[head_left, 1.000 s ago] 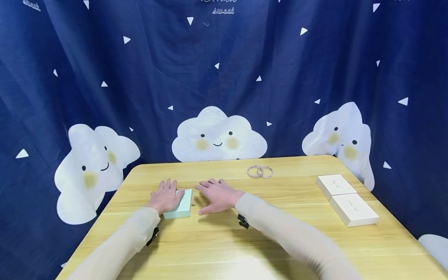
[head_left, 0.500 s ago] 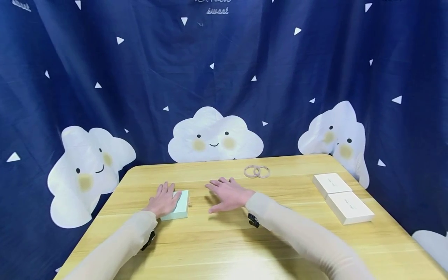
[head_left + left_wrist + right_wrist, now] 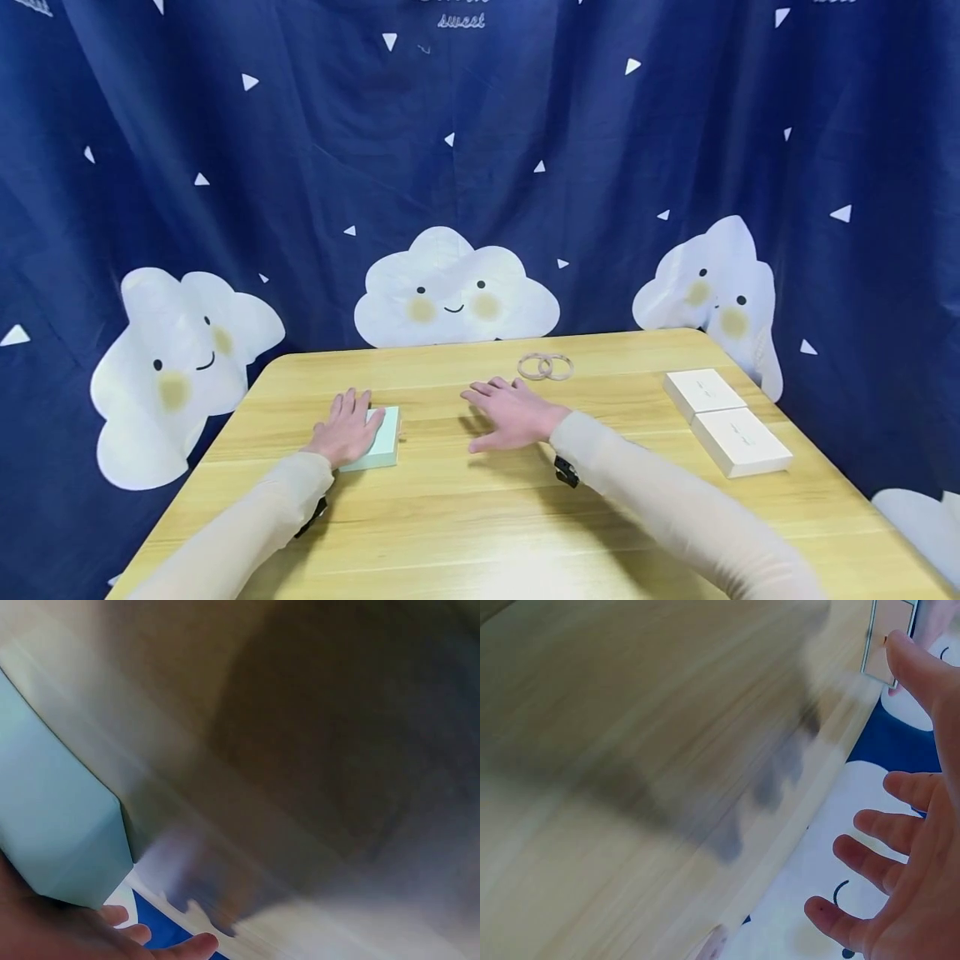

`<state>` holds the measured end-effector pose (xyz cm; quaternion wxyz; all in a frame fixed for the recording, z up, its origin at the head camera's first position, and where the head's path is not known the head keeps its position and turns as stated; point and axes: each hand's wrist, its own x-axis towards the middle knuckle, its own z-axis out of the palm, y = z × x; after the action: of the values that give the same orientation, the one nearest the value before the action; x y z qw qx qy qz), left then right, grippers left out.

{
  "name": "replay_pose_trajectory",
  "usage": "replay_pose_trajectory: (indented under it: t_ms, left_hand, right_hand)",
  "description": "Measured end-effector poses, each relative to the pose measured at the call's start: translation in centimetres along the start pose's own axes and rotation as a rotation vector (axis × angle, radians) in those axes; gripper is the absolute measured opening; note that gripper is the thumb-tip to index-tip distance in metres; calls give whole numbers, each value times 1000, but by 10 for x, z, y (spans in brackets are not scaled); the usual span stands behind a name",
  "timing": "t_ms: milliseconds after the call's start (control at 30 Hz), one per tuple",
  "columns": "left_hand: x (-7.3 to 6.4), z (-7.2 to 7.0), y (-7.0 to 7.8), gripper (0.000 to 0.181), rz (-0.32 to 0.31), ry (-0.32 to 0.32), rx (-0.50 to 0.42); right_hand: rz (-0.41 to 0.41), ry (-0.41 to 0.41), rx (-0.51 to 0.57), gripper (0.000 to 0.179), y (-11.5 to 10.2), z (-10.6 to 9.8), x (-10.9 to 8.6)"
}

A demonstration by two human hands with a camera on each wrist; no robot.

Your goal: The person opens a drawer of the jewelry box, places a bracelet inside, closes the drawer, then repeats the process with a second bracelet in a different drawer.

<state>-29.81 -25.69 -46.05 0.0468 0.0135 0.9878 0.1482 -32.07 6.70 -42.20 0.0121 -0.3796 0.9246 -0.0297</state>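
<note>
Right grip farther from mint box edge

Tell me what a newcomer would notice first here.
Probably the smiling clouds on the blue curtain behind the table. Next, the mint box at the table's left, with the left grip over it. Then perhaps the white boxes by the right edge and the overlapping rings near the back.

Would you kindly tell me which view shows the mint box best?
Head view: the mint box is uncropped, though the left hand partly covers it. Left wrist crops it; right wrist shows one end.
</note>
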Motion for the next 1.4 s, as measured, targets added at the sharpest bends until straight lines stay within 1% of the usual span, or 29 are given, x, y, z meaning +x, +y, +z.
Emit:
replay_pose_trajectory:
  t_ms: [200, 400, 533, 633, 867, 1000, 1067, 1200, 1400]
  left_hand:
    - [-2, -2, -4, 77, -13, 14, 23]
    - [0, 2, -3, 75, 1, 20, 6]
    - [6, 5, -2, 73, 6, 26, 7]
    - [7, 6, -2, 72, 5, 30, 16]
    - [4, 3, -4, 74, 3, 28, 2]
    - [6, 3, -7, 75, 4, 30, 13]
    - [7, 2, -8, 75, 8, 36, 22]
    - [8, 0, -7, 77, 17, 25, 23]
    - [6, 1, -5, 74, 18, 15, 12]
  right_hand:
    - [-22, 10, -16, 90, 4, -8, -12]
    - [-28, 21, -3, 88, 13, -19, -40]
    - [-21, 28, -7, 85, 24, -22, -58]
    - [-20, 26, 3, 84, 31, -24, -69]
    - [6, 26, 32, 81, 47, -33, -95]
    - [19, 28, 29, 82, 57, -40, -110]
    - [32, 27, 21, 84, 62, -43, -117]
    - [58, 24, 9, 85, 71, -49, -133]
    - [92, 13, -24, 83, 83, -51, -155]
